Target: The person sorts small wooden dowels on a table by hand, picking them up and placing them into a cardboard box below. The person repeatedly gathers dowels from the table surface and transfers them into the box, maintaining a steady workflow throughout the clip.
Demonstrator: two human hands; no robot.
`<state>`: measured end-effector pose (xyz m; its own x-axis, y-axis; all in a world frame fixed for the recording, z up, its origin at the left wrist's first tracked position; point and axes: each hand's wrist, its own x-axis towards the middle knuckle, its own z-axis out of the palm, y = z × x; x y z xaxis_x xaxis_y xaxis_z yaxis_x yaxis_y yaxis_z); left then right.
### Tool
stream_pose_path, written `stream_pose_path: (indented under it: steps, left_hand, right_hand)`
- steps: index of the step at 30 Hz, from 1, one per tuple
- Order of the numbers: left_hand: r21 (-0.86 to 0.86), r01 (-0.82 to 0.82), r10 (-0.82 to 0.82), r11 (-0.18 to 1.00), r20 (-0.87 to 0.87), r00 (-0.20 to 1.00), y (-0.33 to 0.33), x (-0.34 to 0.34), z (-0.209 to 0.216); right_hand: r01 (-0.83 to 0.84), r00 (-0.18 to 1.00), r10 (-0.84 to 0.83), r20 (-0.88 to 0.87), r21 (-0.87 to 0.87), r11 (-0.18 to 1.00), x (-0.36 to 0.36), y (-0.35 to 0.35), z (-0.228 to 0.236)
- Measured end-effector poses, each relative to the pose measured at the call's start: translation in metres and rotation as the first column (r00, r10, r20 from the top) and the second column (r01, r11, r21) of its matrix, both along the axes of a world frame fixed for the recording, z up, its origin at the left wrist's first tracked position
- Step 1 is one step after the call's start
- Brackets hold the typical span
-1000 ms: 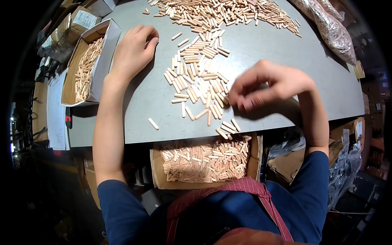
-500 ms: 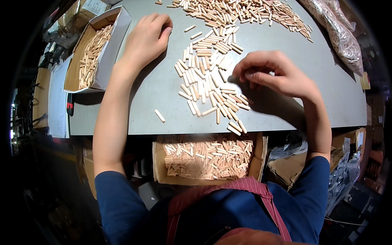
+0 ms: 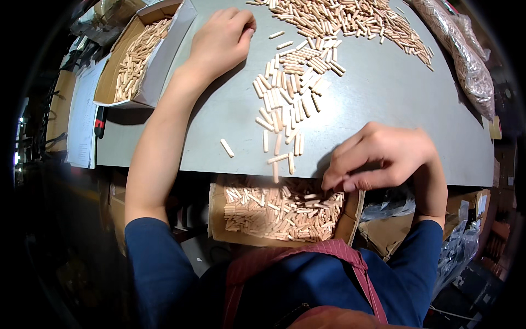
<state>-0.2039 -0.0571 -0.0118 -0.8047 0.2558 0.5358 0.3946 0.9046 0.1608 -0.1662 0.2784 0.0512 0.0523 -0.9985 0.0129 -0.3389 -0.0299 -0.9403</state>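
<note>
Dowels (image 3: pixel 294 70) are lying in a ragged band on the grey worktop (image 3: pixel 383 98), stretching from a dense pile (image 3: pixel 345 22) at the far side down to the front edge. One dowel is jutting past that edge, and another is lying alone to the left of the band.

The left hand (image 3: pixel 223 41) is resting on the worktop, between the band and a white box (image 3: pixel 170 52). Its fingers are curling loosely inward, and I cannot tell whether anything is sitting inside them. The right hand (image 3: pixel 386 156) is hovering at the front edge, right of the band, with its fingertips reaching over an open carton (image 3: pixel 353 211). Its fingers are bending toward the thumb, leaving a gap behind the tips; I cannot tell whether the dimly lit tips are grasping a dowel.

The carton is standing below the edge, and many more dowels are covering its bottom in a jumble. The white box is slanting along the left side of the worktop, also holding dowels. Papers (image 3: pixel 82 120) are lying left of it, and a black-and-red tool (image 3: pixel 99 122) is showing near its closest corner. A clear, bulging bag (image 3: pixel 460 60) is lying at the far right. A maroon striped apron (image 3: pixel 307 249) is showing between blue sleeves (image 3: pixel 156 257).
</note>
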Motion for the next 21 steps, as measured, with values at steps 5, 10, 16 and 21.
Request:
stream_pose_path:
  steps: [5, 10, 16, 21]
  left_hand:
    - [0.042, 0.041, -0.04, 0.998, -0.018, 0.999, -0.002, -0.004, -0.005]
    - [0.223, 0.042, -0.069, 0.974, 0.117, 0.991, -0.005, 0.005, -0.001]
    - [0.32, 0.095, -0.204, 0.943, 0.328, 0.922, -0.012, 0.056, 0.008]
    - [-0.033, 0.069, -0.048, 0.997, 0.423, 0.905, -0.003, 0.132, 0.014]
  right_hand:
    - [0.689, 0.607, -0.734, 0.304, 0.258, 0.677, 0.006, 0.001, -0.005]
    - [0.82, 0.541, -0.804, 0.248, 0.061, 0.57, -0.036, 0.008, -0.031]
    - [0.879, 0.472, -0.85, 0.235, -0.05, 0.474, -0.053, 0.019, -0.041]
    - [0.828, 0.468, -0.883, -0.046, -0.326, 0.456, -0.064, 0.019, -0.057]
